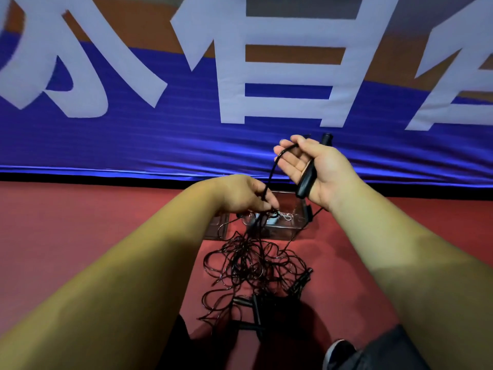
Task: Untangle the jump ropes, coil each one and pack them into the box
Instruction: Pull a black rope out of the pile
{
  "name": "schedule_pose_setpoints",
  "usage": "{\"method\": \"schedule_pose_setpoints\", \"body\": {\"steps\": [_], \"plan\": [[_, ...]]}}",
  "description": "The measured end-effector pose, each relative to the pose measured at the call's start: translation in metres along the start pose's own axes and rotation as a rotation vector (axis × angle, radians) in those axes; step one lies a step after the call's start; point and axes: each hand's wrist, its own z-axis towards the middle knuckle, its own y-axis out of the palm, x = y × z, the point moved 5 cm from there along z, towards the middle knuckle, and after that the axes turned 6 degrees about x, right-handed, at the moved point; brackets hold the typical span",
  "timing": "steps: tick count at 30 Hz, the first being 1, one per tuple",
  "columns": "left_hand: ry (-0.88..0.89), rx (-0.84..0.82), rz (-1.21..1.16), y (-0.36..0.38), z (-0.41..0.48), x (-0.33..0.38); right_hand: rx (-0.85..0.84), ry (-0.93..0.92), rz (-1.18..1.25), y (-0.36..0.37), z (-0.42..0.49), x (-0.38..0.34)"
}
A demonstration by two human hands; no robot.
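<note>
head view | worn on head | faces forward and down | close above red floor (80,236)

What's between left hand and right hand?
A stretch of black rope, running from the right hand down to the left hand, which pinches it. Head view.

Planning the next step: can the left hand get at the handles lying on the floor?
Probably: nothing covers the handles, but the left hand pinches a cord it must drop first.
</note>
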Motion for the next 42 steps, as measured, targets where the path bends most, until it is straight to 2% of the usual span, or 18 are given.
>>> {"method": "schedule_pose_setpoints", "body": {"steps": [3, 5, 9, 11, 13, 17, 22, 30, 33, 36, 39, 42], "plan": [[-0.004, 0.034, -0.037, -0.002, -0.001, 0.001, 0.034, -0.014, 0.016, -0.002, 0.001, -0.001], [-0.027, 0.074, -0.069, -0.003, -0.002, 0.004, 0.038, -0.03, -0.066, -0.002, 0.002, -0.002], [-0.07, 0.246, -0.213, -0.01, 0.002, 0.005, 0.079, -0.027, -0.558, -0.012, 0.007, 0.008], [-0.091, 0.286, -0.309, -0.012, 0.004, 0.006, 0.042, 0.086, -0.814, -0.022, 0.006, 0.026], [-0.102, 0.288, -0.375, -0.015, 0.006, 0.008, -0.017, 0.224, -0.945, -0.029, 0.001, 0.041], [-0.076, 0.309, -0.474, -0.019, 0.005, 0.012, -0.116, 0.354, -0.807, -0.022, -0.008, 0.052], [-0.041, 0.328, -0.598, -0.026, -0.002, 0.014, -0.09, 0.304, -0.702, -0.018, -0.004, 0.045], [-0.042, 0.523, -0.542, -0.039, -0.006, 0.011, -0.155, 0.305, -0.615, -0.008, -0.01, 0.058], [-0.014, 0.561, -0.42, -0.043, -0.009, 0.017, -0.217, 0.31, -0.611, -0.005, -0.014, 0.059], [-0.009, 0.575, -0.388, -0.044, -0.011, 0.019, -0.187, 0.291, -0.615, -0.005, -0.016, 0.057], [-0.024, 0.578, -0.415, -0.05, -0.011, 0.017, -0.158, 0.271, -0.675, -0.008, -0.012, 0.059], [-0.031, 0.524, -0.553, -0.051, -0.01, 0.017, -0.142, 0.27, -0.747, -0.015, -0.007, 0.061]]}}
